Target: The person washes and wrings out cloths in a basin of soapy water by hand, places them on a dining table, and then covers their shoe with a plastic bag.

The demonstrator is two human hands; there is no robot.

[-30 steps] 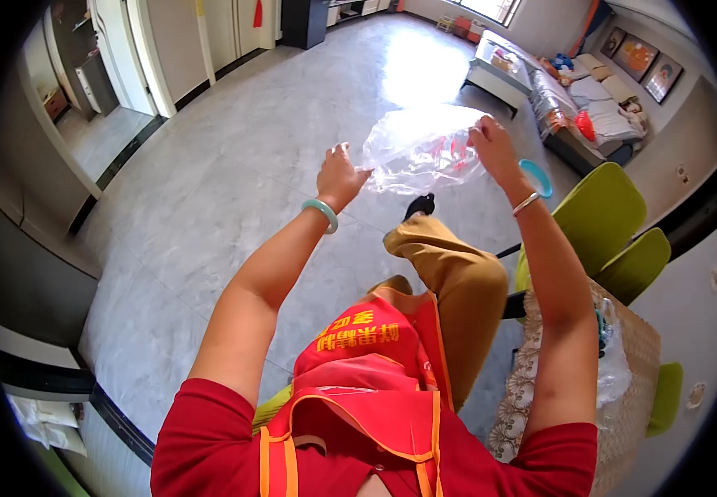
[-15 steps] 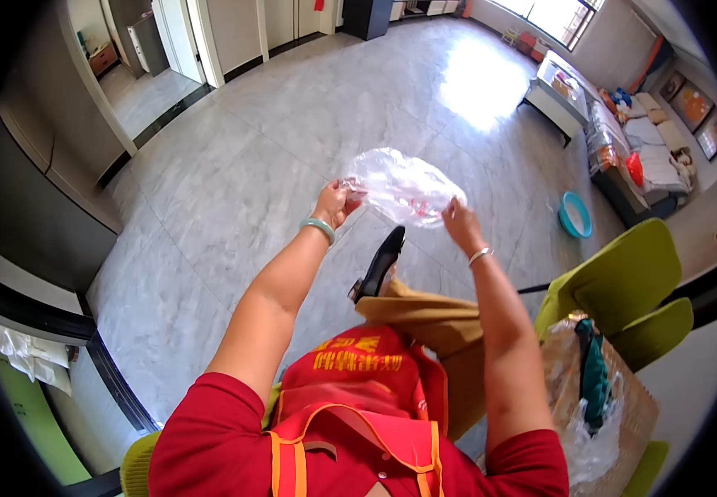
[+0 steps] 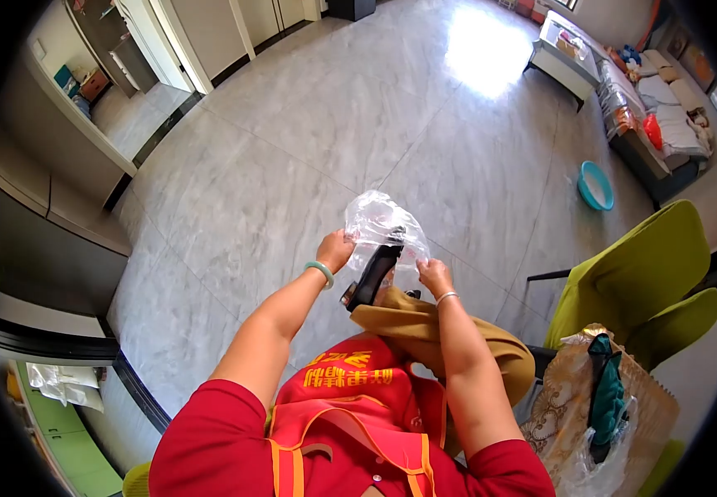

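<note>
A clear plastic bag (image 3: 385, 217) is stretched between my two hands, out in front of my raised foot. My left hand (image 3: 337, 251) grips its left edge, with a pale green bangle on the wrist. My right hand (image 3: 435, 277) pinches the right edge, below a silver bangle. The black shoe (image 3: 375, 277) on my foot points up at the bag, and its toe shows through or behind the plastic. Whether the bag touches the shoe I cannot tell.
At the right are green chairs (image 3: 623, 273) and a table (image 3: 557, 414) bearing a dark green item in clear plastic. A blue basin (image 3: 596, 185) sits on the floor, near a sofa (image 3: 656, 108). Doorways lie at the left.
The bag and both hands have come lower and closer to my body, and the hands are nearer each other. The raised shoe now overlaps the bag. The view has shifted.
</note>
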